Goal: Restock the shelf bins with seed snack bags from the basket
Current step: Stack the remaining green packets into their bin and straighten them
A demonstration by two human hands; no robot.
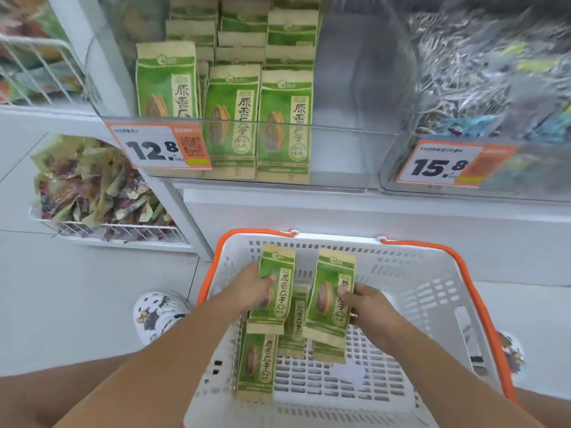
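Now my left hand (258, 290) grasps one seed bag (273, 288), my right hand (367, 307) another bag (330, 296), both above the basket (432, 304).

You hold one green-and-tan seed bag (273, 291) in your left hand (253, 291) and another seed bag (332, 296) in your right hand (367, 307), both upright above the white basket (432, 304) with its orange rim. More bags (256, 366) lie flat on the basket's floor. The clear shelf bin (340, 131) holds matching bags standing in rows at its left side.
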